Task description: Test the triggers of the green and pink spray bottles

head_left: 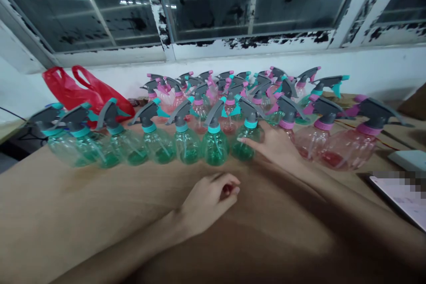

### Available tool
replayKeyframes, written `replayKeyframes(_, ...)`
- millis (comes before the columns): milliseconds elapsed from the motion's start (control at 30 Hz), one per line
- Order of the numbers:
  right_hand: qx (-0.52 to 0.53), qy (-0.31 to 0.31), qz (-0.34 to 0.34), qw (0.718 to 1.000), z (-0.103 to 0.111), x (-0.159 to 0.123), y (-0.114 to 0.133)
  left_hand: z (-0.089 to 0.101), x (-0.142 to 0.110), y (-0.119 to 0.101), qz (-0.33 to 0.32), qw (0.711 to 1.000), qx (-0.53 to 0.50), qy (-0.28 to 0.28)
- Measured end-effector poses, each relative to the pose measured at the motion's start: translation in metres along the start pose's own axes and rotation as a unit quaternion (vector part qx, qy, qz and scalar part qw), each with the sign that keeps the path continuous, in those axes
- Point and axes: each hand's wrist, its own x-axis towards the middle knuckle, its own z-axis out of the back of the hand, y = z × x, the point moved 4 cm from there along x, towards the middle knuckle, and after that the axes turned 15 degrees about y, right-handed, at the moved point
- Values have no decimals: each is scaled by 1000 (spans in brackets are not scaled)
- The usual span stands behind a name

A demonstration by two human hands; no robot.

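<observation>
The green bottle [246, 143] stands just left of the pink bottle [286, 125]; the right hand [274, 145] is partly open against it, hold unclear. The left hand [210, 197] curls loosely, seemingly empty. This looks like the grabbing step; moving it needs a steady hold

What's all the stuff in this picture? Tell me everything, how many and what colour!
Green bottles: seven, turquoise collars, front row, left to middle
Pink bottles: three, front row, right end
Back bottles: too crowded to count, pink and green, behind
Bag: one, red, back left
Wall: one, white, behind
Windows: at least three, dark, above
Table: one, brown, underneath
Phone or tablet: one, pale screen, right
Box: one, white, right
Left hand: one, bare, curled, front middle
Right hand: one, bare, at the rightmost green bottle
</observation>
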Motion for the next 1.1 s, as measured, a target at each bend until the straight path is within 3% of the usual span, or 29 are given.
replayKeyframes(233, -37, -17, 14, 999, 3, -5, -3, 2, 28, 26, 3, 1000, -13, -6)
replayKeyframes(633, -55, -19, 1, 998, 11, -12, -13, -12, 40, 18, -12, 1000, -17, -2)
replayKeyframes(1100, -56, 14, 7, 998, 6, -28, -5, -1, 42, 30, -15, 999, -32, -28)
